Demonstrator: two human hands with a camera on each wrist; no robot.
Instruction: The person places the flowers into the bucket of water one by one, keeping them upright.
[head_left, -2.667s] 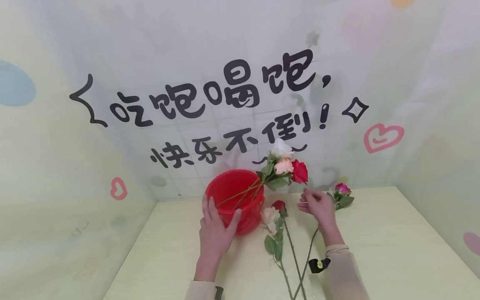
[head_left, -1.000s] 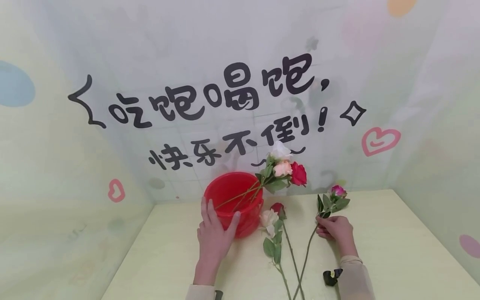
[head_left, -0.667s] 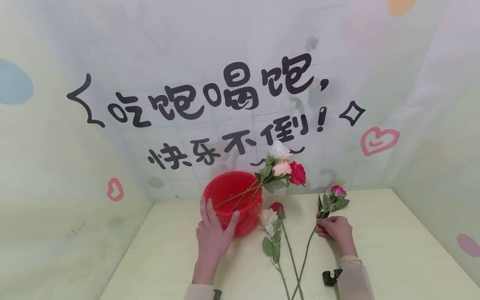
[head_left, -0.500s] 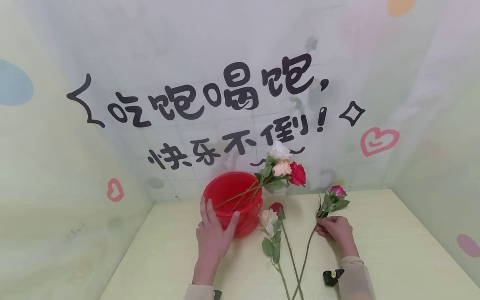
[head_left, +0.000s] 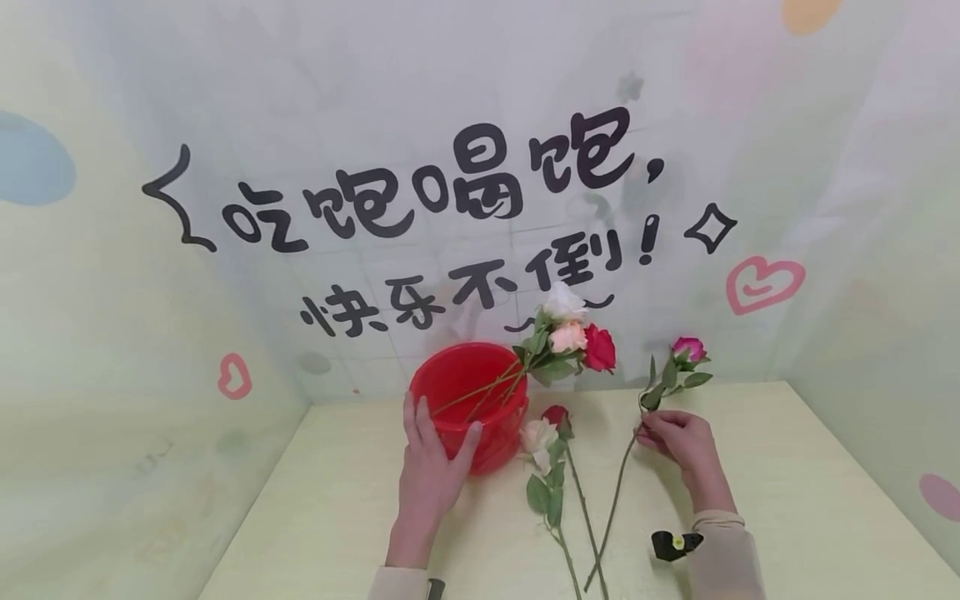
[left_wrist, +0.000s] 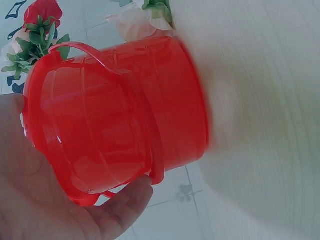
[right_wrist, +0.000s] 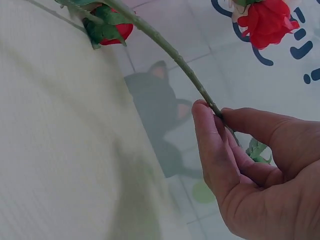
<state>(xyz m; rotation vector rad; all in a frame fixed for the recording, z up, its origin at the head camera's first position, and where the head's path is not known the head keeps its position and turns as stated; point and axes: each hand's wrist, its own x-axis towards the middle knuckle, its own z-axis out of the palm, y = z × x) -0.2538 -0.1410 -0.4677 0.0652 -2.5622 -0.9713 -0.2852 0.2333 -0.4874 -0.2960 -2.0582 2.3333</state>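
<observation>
Bucket (head_left: 491, 450) sits on the table (head_left: 337, 508), left hand (head_left: 431, 475) gripping it near the rim — right hand (head_left: 684, 443) has the magenta rose (head_left: 687, 350) pinched by its stem, bloom well right of the cream rose (head_left: 537, 436).

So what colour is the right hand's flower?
The bloom is purplish pink, clearest in the head view.

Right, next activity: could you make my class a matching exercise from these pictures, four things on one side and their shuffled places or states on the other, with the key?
Things
1. Red bucket
2. Magenta rose
3. Cream rose
4. Peach rose

Places or states
A. Stem pinched by the right hand
B. Stem reaching into a container
C. Held by the left hand
D. Lying on the table

Right pairs: 1-C, 2-A, 3-D, 4-B
</observation>
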